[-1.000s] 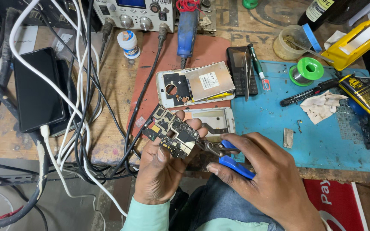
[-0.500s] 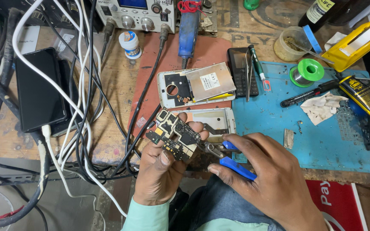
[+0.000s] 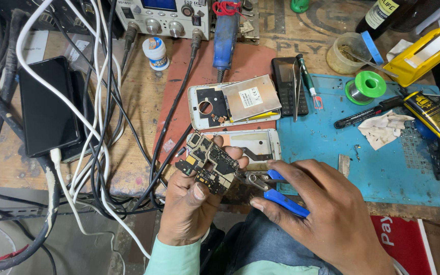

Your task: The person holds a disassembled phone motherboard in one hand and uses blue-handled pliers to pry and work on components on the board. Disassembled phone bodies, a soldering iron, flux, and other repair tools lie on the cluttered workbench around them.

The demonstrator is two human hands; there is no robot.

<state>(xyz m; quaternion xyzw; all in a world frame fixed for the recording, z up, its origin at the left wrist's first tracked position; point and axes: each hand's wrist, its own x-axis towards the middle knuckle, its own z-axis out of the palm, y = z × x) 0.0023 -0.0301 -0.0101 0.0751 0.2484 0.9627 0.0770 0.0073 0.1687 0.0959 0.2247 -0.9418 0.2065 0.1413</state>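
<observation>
The left hand (image 3: 192, 201) grips a dark circuit board (image 3: 207, 162), irregular in outline and studded with small gold and black chips, thumb pressed on its lower edge, fingers curled behind. It is held tilted just above the near edge of the worn wooden bench (image 3: 138, 102). The right hand (image 3: 327, 214) is closed around blue-handled pliers (image 3: 273, 188), whose steel nose meets the board's right edge. Just behind the board lies a white plastic phone frame (image 3: 263, 147), and beyond it a second shell with a dull metal plate (image 3: 232, 102), both on a rust-red mat (image 3: 179, 117). A blue mat (image 3: 383, 163) lies to the right. Since half a second ago, board, pliers and both hands have barely shifted.
</observation>
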